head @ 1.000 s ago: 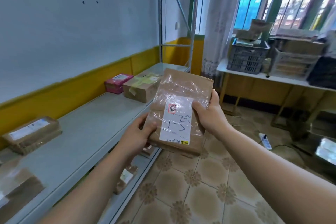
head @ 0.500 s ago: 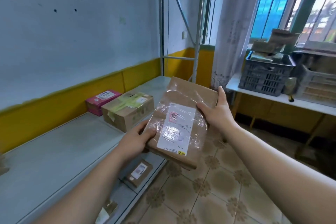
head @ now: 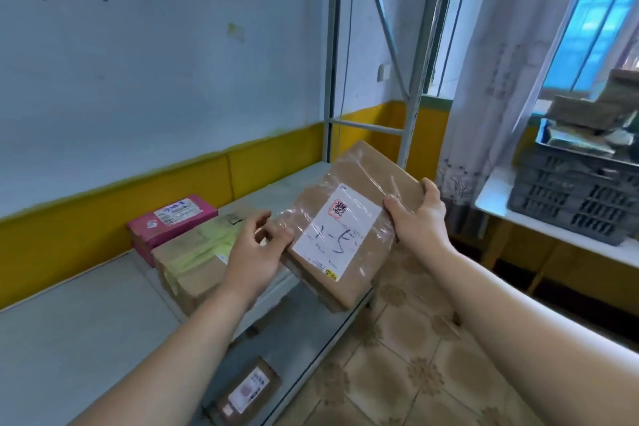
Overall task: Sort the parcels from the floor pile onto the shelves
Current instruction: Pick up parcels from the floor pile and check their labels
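Note:
I hold a flat brown parcel [head: 349, 218] wrapped in clear tape, with a white handwritten label facing up. It hangs tilted over the right end of the grey shelf [head: 86, 315]. My left hand [head: 256, 249] pinches its left edge. My right hand [head: 418, 214] grips its upper right edge. Just left of it on the shelf stand a brown box with yellow tape [head: 193, 256] and a pink box [head: 169, 221] behind that.
A lower shelf [head: 294, 332] carries a small brown parcel [head: 245, 394]. The metal rack posts [head: 415, 86] rise behind the parcel. At the right, a white table [head: 553, 228] bears a grey crate [head: 574, 197] filled with parcels. The floor is tiled.
I have moved closer to the shelf's right end. The parcel has shifted towards the shelf and now hangs beside the taped box. My left hand has moved up its left edge.

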`<move>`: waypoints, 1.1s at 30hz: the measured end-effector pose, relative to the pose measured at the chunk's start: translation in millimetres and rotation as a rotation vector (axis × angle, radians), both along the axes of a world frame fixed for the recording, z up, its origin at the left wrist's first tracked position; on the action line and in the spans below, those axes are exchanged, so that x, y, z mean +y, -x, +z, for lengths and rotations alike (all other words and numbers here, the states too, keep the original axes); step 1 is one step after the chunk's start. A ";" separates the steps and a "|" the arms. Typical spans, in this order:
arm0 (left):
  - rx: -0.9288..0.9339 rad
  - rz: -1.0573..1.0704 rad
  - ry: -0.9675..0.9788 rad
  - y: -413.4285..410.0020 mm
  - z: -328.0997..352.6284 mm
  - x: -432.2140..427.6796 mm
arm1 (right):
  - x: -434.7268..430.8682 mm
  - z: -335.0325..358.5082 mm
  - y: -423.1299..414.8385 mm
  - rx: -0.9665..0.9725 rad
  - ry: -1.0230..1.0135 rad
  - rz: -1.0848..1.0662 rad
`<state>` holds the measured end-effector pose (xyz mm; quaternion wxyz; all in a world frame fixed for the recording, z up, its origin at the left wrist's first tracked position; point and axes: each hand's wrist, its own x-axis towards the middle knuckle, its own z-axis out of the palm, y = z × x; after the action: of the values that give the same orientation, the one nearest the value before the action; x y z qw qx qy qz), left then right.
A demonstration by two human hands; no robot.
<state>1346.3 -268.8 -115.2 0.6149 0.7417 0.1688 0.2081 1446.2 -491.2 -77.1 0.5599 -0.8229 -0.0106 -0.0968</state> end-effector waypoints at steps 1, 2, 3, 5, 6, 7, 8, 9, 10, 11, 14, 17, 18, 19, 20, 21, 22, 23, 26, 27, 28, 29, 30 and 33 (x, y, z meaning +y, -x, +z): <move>-0.016 0.054 0.054 -23.6 -0.4 -0.4 | 2.6 1.1 -21.0 0.003 0.012 -0.004; -0.034 0.101 0.104 -44.7 -0.7 -1.3 | 4.8 1.9 -40.2 0.012 0.020 -0.004; -0.054 0.136 0.134 -64.5 -0.6 -2.2 | 7.2 2.3 -58.3 0.023 0.025 -0.002; -0.052 0.179 0.139 -99.4 -1.1 -1.2 | 12.0 1.3 -90.9 0.043 0.035 0.004; -0.042 0.194 0.125 -115.0 -1.2 0.4 | 14.2 0.7 -106.6 0.050 0.041 0.009; -0.032 0.202 0.100 -129.0 -1.2 2.1 | 16.5 -0.1 -122.8 0.058 0.047 0.016; -0.021 0.200 0.073 -142.8 -2.3 3.7 | 18.6 -1.1 -139.6 0.070 0.055 0.023; -0.016 0.193 0.055 -156.0 -3.2 4.7 | 20.7 -3.1 -157.6 0.084 0.065 0.032; -0.012 0.183 0.053 -169.0 -4.0 5.1 | 23.0 -5.7 -175.6 0.099 0.074 0.044; -0.006 0.167 0.054 -181.8 -4.1 4.4 | 25.5 -9.0 -193.6 0.111 0.082 0.060; 0.052 0.107 0.062 -222.1 -15.0 1.9 | 34.3 -23.6 -244.9 0.144 0.133 0.146; 0.140 0.176 0.069 -259.4 -33.1 1.3 | 43.7 -45.7 -287.8 0.196 0.201 0.247; 0.172 0.201 0.075 -269.9 -40.4 1.1 | 46.0 -53.8 -301.9 0.217 0.226 0.282; 0.213 0.217 0.086 -278.5 -45.8 -0.6 | 47.8 -62.5 -316.0 0.244 0.254 0.317; 0.253 0.225 0.106 -284.9 -49.3 -4.6 | 49.1 -70.3 -327.5 0.274 0.287 0.355; 0.301 0.231 0.114 -290.0 -54.0 -7.9 | 50.9 -77.7 -337.9 0.301 0.316 0.397; 0.353 0.240 0.104 -294.4 -57.6 -10.9 | 53.3 -85.0 -347.2 0.322 0.342 0.443; 0.408 0.252 0.077 -297.9 -61.3 -13.5 | 55.9 -92.0 -354.7 0.343 0.366 0.484; 0.487 0.303 0.030 -306.8 -70.8 -16.7 | 64.7 -110.1 -366.7 0.403 0.411 0.571; 0.505 0.319 0.015 -309.9 -72.5 -16.2 | 68.1 -116.1 -369.7 0.416 0.413 0.591; 0.521 0.327 -0.006 -312.8 -72.1 -15.7 | 70.6 -119.9 -372.2 0.424 0.411 0.604; 0.543 0.330 -0.029 -316.3 -71.9 -13.2 | 73.8 -123.4 -375.9 0.429 0.404 0.614; 0.561 0.328 -0.054 -320.5 -71.0 -9.3 | 76.9 -125.1 -380.4 0.423 0.405 0.624; 0.662 0.306 -0.250 -326.6 -70.0 12.4 | 86.8 -124.5 -391.9 0.260 0.604 0.641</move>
<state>1672.8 -256.4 -185.2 0.3940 0.8042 0.4402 0.0658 1838.1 -404.4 -201.6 0.2932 -0.9096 -0.2223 0.1929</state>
